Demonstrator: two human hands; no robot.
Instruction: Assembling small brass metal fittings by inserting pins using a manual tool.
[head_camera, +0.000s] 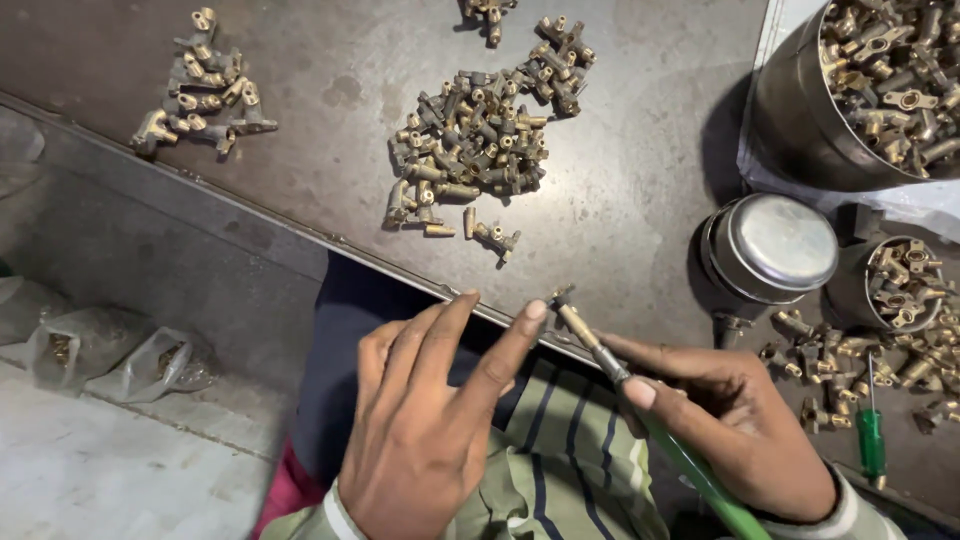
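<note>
My right hand grips a green-handled screwdriver whose metal shaft points up-left. A small brass valve part sits on the shaft's tip, just over the near edge of the dark metal table. My left hand is beside it, fingers spread, its fingertip touching or almost touching the brass part. A large pile of similar brass parts lies on the table beyond my hands.
A smaller pile of brass parts lies far left. A large steel bowl of parts, a lidded steel pot, a small tin of parts and a second green screwdriver sit right. Plastic bags lie on the floor.
</note>
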